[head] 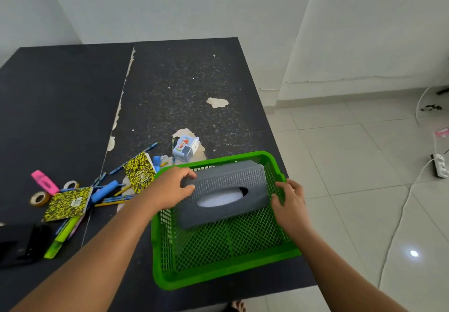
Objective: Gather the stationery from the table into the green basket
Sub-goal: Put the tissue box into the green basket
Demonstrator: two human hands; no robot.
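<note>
A green mesh basket (218,272) sits at the table's near right edge. A grey woven tissue box (226,180) lies tilted in its far half. My left hand (173,190) grips the box's left end. My right hand (290,202) presses against the box's right end at the basket's right wall. Stationery lies scattered to the left: two yellow-black notebooks (139,172) (68,203), a pink highlighter (45,181), green highlighters (62,238), blue markers (104,191), pencils (116,199), two tape rolls (40,198) and a small printed sharpener box (185,148).
The black table (175,88) has chipped patches and ends just right of the basket. A black object (21,243) lies at the near left. White tiled floor (352,156) with cables and a power strip (441,165) is on the right.
</note>
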